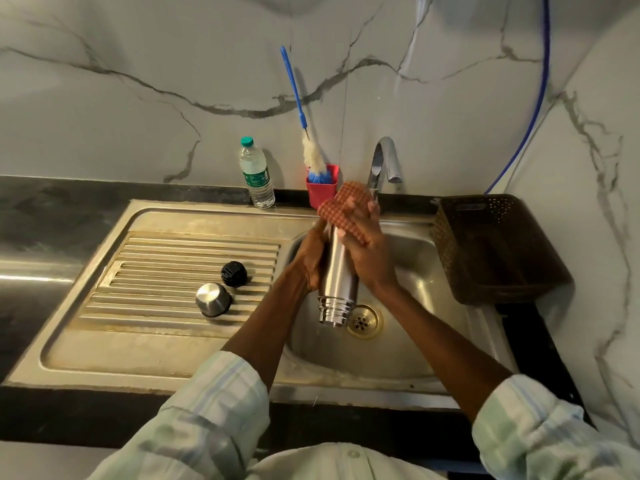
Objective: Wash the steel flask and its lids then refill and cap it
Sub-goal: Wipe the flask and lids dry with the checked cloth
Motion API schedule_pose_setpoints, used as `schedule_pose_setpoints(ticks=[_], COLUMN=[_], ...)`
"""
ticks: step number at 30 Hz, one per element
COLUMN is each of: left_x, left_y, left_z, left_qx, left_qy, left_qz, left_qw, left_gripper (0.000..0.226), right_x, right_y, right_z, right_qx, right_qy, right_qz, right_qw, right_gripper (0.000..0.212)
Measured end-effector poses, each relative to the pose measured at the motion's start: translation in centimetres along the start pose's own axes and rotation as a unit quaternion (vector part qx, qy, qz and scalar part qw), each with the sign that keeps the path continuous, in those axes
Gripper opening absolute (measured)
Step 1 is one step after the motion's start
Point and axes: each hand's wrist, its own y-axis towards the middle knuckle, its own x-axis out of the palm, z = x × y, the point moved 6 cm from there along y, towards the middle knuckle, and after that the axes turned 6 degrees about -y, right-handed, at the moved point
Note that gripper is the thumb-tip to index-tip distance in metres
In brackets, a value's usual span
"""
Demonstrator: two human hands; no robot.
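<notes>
The steel flask point(337, 285) hangs over the sink basin point(415, 271), its open threaded mouth pointing toward me and down near the drain. My left hand point(310, 261) grips its left side. My right hand point(367, 251) presses an orange scrub pad point(346, 206) against the flask's far end. On the ribbed drainboard point(166, 258) to the left lie the steel cup lid point(213, 299), upside down, and the black inner lid point(234, 273).
A clear water bottle point(255, 174) with a green cap stands behind the drainboard. A red holder point(322, 192) keeps a blue-handled bottle brush point(298, 109). The tap point(382, 164) rises behind the basin. A brown plastic basket point(491, 247) sits to the right.
</notes>
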Motion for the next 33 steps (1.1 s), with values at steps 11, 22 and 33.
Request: schedule_pose_setpoints(ticks=[11,22,33], left_x=[0.4,-1.9,0.5], left_y=[-0.4,0.8,-0.4], left_z=[-1.0,0.7,0.9], left_qx=[0.000,0.026,0.026], left_qy=[-0.062,-0.031,0.003], left_qz=[-0.062,0.009,-0.033], left_qw=[0.996,0.999,0.999], left_gripper=[0.029,0.070,0.053], right_x=[-0.4,2.9,0.2], right_y=[0.1,-6.3,-0.8], right_z=[-0.9,0.0,-1.1], right_qx=[-0.007,-0.059,-0.043], right_qy=[0.054,0.007,0.016], right_qz=[0.033,-0.019,0.040], right_qw=[0.998,0.998,0.998], right_gripper=[0.045,0.049,0.047])
